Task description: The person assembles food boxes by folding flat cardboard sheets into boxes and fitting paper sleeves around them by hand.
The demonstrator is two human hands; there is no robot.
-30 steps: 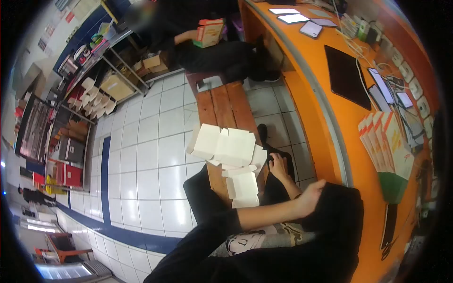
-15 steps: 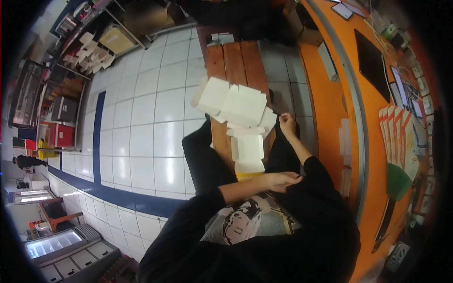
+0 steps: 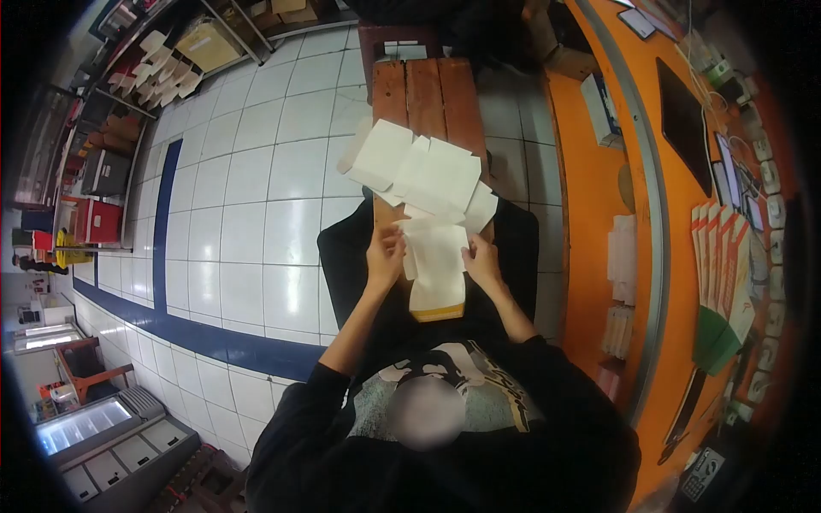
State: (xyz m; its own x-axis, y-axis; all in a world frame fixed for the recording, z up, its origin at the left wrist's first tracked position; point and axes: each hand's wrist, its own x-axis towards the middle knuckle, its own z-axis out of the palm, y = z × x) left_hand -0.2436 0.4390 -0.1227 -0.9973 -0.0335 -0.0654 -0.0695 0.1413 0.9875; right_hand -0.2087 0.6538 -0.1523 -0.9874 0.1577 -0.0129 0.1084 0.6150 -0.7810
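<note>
An unfolded white carton (image 3: 438,265) with a yellow-orange lower edge lies at the near end of a wooden bench (image 3: 423,90), between my two hands. My left hand (image 3: 386,256) is at its left side, fingers curled at the upper left flap. At the right edge, my right hand (image 3: 481,260) has its thumb and fingers closed on the carton. Just beyond, more flattened white cartons (image 3: 436,175) overlap on the bench.
On the orange counter (image 3: 637,162) at the right are folded red, white and green boxes (image 3: 718,265), a black tablet (image 3: 682,124), phones and cables. Shelves with a red cooler (image 3: 101,221) stand at the left. A stool (image 3: 398,38) is beyond the bench.
Both my hands have moved to the near carton, one on each side; before, they were apart from it, over my lap and right of the bench. The view has tilted down.
</note>
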